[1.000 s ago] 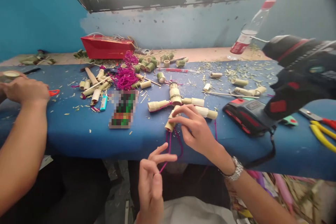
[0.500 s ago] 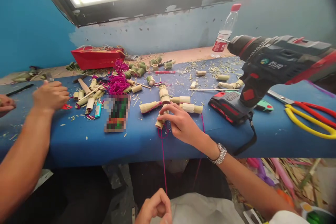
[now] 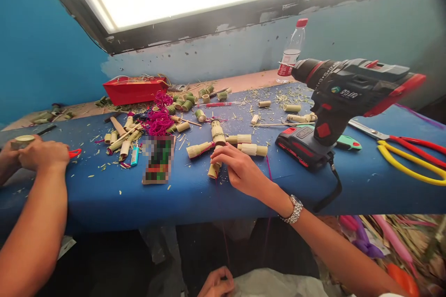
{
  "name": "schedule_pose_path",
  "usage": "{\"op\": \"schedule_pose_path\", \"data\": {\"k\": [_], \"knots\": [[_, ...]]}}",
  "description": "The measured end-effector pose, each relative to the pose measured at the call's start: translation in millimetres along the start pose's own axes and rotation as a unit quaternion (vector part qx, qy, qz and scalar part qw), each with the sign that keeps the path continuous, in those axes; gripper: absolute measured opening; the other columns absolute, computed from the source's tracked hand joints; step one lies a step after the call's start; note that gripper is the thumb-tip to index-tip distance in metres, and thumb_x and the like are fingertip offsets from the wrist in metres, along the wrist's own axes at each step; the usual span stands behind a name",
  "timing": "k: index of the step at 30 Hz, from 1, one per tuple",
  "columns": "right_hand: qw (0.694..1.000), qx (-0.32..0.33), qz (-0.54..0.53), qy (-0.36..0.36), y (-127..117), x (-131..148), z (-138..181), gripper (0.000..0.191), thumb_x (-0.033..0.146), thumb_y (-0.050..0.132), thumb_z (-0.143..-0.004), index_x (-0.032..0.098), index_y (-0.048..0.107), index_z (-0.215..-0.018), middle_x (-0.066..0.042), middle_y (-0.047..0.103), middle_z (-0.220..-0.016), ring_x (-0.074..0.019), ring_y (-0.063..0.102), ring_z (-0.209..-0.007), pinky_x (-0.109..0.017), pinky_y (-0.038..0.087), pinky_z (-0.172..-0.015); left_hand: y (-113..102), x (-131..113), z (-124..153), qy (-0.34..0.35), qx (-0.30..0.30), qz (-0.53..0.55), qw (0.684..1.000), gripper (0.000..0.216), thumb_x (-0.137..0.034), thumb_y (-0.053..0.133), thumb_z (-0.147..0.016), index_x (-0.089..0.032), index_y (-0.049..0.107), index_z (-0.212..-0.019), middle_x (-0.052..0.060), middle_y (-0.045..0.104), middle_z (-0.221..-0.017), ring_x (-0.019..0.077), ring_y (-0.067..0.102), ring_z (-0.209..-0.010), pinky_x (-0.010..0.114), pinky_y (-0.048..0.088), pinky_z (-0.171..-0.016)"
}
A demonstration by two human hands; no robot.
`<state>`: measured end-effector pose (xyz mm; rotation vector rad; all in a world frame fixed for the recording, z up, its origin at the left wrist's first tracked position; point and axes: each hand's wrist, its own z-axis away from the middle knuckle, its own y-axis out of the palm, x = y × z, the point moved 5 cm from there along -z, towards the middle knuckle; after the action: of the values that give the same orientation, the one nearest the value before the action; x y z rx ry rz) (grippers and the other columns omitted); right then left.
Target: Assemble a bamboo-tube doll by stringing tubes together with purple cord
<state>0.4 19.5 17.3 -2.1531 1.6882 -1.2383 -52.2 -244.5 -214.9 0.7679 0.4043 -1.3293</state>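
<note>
Bamboo figure (image 3: 219,135) under right hand (image 3: 244,171) (left hand (image 3: 216,284) closed)

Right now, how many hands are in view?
4. The right hand rests on the bamboo figure; the left hand is at the bottom edge; a co-worker's hand and second hand are at far left.

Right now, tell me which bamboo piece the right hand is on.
The pale bamboo segment nearest the front edge of the table, slanting out from under the right hand; the other pieces lie farther back.
</note>
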Motion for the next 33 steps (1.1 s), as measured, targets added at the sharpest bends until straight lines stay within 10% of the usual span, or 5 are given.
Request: {"op": "schedule_pose_path", "data": {"k": [6, 10, 14, 21, 33], "knots": [[1.000, -0.016, -0.014, 0.011, -3.3, 0.2, -1.5, 0.050, -0.009, 0.036, -0.077, 0.021, 0.063, -0.108, -0.007, 0.072, -0.116, -0.0205, 0.066, -0.115, -0.043, 0.054, -0.105, -14.4, -36.2, 27.1, 0.168, -0.192, -0.138, 0.957, 0.035, -0.057, 0.070, -0.087, -0.024, 0.065, -0.078, 0.004, 0.071, -0.084, 0.0217, 0.067, -0.083, 0.030, 0.052, -0.073], [0.996, -0.083, 0.013, 0.034, -14.4, 1.7, 1.3, 0.047, -0.005, 0.038, -0.080, 0.020, 0.065, -0.108, -0.008, 0.070, -0.122, -0.0184, 0.067, -0.117, -0.034, 0.056, -0.098, -3.5, -108.2, 95.5, 0.472, -0.418, -0.440, 0.639, 0.014, -0.020, 0.069, -0.088, -0.026, 0.071, -0.075, 0.003, 0.079, -0.116, 0.0296, 0.067, -0.118, 0.040, 0.053, -0.100], [0.976, -0.175, 0.090, 0.092, -21.2, 20.2, 22.1, 0.023, 0.008, 0.045, -0.094, 0.018, 0.064, -0.100, -0.009, 0.069, -0.094, -0.0198, 0.069, -0.088, -0.031, 0.052, -0.076, 1.9, -183.8, 117.0, 0.544, -0.423, -0.503, 0.522, 0.020, -0.016, 0.072, -0.089, -0.025, 0.073, -0.106, 0.002, 0.078, -0.098, 0.0196, 0.071, -0.092, 0.031, 0.056, -0.088], [0.944, -0.086, 0.237, 0.211, 30.0, 52.4, 44.1, 0.021, 0.035, 0.060, -0.104, 0.017, 0.065, -0.094, -0.001, 0.068, -0.064, -0.0170, 0.062, -0.047, -0.032, 0.021, -0.046, -13.3, -290.7, 66.9, 0.470, -0.373, -0.521, 0.607, 0.037, -0.019, 0.062, -0.096, -0.025, 0.063, -0.132, 0.002, 0.075, -0.105, 0.0184, 0.070, -0.093, 0.033, 0.055, -0.086], [0.936, -0.087, 0.209, 0.268, 27.6, 42.3, 48.5, 0.021, 0.017, 0.047, -0.106, 0.021, 0.060, -0.090, 0.004, 0.066, -0.074, -0.0123, 0.064, -0.055, -0.031, 0.028, -0.052, -13.2, -301.1, 51.6, 0.541, -0.248, -0.527, 0.607, 0.019, -0.021, 0.069, -0.096, -0.024, 0.063, -0.114, 0.001, 0.066, -0.097, 0.0179, 0.062, -0.091, 0.033, 0.053, -0.083]]}}
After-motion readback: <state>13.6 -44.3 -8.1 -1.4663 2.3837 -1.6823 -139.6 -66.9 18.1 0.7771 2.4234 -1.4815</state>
